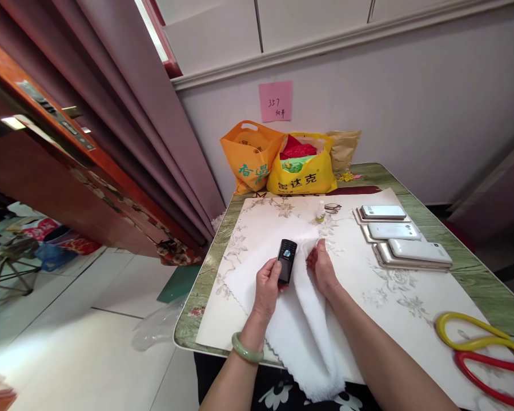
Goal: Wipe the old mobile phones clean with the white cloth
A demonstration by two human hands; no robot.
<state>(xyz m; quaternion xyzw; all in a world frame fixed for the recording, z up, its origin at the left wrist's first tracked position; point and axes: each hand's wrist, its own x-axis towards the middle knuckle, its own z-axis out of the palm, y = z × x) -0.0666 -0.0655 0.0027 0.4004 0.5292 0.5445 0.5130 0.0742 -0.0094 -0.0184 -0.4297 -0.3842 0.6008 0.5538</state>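
Note:
My left hand [267,285], with a green bangle [247,349] at the wrist, grips a black keypad phone [286,262] by its lower end. The phone's round silver key pad faces up, and its dark screen lies nearest my thumb. To its right, my right hand [323,267] pinches the upper edge of a white cloth [312,319]. The cloth hangs in folds over the front edge of the table, down to my lap. Part of it spreads flat on the tabletop under my left hand.
Stacked phones [411,251] lie at the right. Large scissors [475,348] with yellow and red handles lie at the near right corner. A small bottle [320,211] and glasses [333,208] sit beyond the cloth. An orange bag [251,157] and a yellow bag [302,177] stand at the back.

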